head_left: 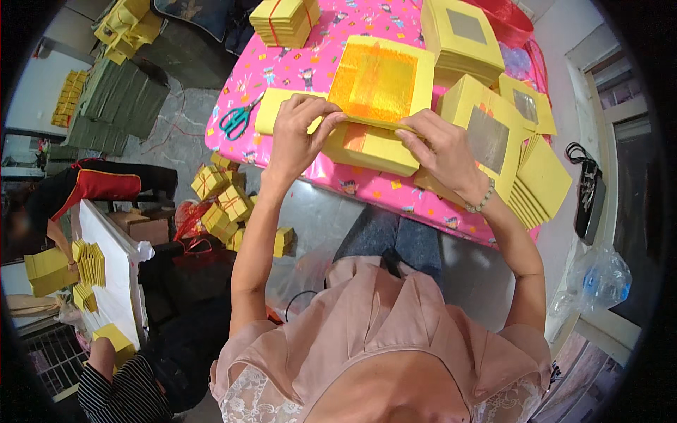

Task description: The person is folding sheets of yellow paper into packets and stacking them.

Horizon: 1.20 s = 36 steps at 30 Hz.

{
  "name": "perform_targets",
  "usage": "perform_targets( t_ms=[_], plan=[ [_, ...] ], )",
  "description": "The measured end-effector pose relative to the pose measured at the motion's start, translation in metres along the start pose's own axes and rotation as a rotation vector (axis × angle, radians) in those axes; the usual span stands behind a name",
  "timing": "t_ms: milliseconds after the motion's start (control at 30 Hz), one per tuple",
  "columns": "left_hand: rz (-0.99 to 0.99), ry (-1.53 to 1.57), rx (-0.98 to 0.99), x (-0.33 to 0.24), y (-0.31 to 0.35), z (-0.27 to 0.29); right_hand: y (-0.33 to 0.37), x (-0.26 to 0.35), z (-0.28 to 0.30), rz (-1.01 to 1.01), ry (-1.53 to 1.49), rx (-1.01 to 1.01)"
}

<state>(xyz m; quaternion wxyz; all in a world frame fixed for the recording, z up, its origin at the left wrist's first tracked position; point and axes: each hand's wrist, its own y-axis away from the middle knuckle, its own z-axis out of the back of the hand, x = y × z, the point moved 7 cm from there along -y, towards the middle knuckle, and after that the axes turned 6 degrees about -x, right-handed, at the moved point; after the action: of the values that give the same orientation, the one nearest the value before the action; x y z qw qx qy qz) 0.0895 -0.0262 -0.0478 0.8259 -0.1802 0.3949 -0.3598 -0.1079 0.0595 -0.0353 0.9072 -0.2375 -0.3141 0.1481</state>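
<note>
A yellow paper sheet with a shiny gold-orange square (377, 77) lies on a stack of yellow paper (370, 151) on a pink patterned tablecloth (236, 77). At its near left corner, my left hand (302, 130) has thumb and fingers closed on the edge. My right hand (444, 148), with a beaded bracelet on the wrist, pinches the same near edge farther right. Beyond my left hand lies another piece of yellow paper (278, 106). Green-handled scissors (236, 122) rest to its left. Stacked yellow sheets with silver squares (486, 134) stand right of my right hand.
A tied yellow bundle (285, 21) and a taller stack with a silver square (462, 42) stand at the back. Fanned yellow paper (539, 183) lies at right. Tied bundles (229, 201) sit on the floor. Two other people handle yellow paper at a white table (116, 261).
</note>
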Motion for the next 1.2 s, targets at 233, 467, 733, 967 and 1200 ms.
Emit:
perform_targets(
  t_ms=[233,467,733,967,1200],
  plan=[
    [-0.260,-0.109,-0.278,-0.041,-0.020,-0.002,-0.056,-0.057,0.020,-0.229,-0.005,-0.065],
    [-0.234,-0.271,0.136,-0.030,-0.049,-0.062,-0.096,-0.129,0.004,-0.319,0.080,0.000],
    [-0.162,-0.258,0.281,-0.010,-0.051,-0.089,-0.097,-0.152,-0.011,-0.272,0.152,-0.005],
    [-0.154,-0.219,0.310,-0.004,-0.057,-0.093,-0.099,-0.157,-0.012,-0.290,0.116,-0.021],
    [-0.137,-0.253,0.340,-0.003,-0.057,-0.096,-0.103,-0.156,-0.012,-0.278,0.190,0.008]
  ],
)
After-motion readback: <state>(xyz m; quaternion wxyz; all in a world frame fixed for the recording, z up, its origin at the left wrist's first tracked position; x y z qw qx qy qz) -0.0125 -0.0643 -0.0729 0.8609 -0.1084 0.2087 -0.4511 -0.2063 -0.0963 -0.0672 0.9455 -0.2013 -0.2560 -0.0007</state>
